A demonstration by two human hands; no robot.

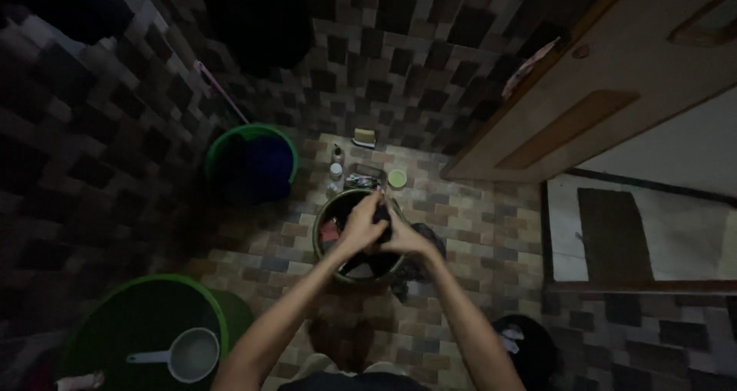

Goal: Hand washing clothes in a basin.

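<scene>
Both my hands meet over a round metal basin [325,251] on the tiled floor. My left hand [359,227] and my right hand [405,239] are closed together on a dark wet cloth [381,216], held above the basin. More dark laundry lies inside the basin and over its right rim [421,254]. The light is dim, so the cloth's shape is hard to make out.
A green bucket [252,161] stands at the back left, with a pink-handled stick [219,92] leaning on the wall. A large green tub [146,329] with a white scoop [188,354] sits near left. Small bottles [336,168], a soap bar [364,137] and a green cup [397,178] lie behind the basin. A wooden door [606,92] stands open at right.
</scene>
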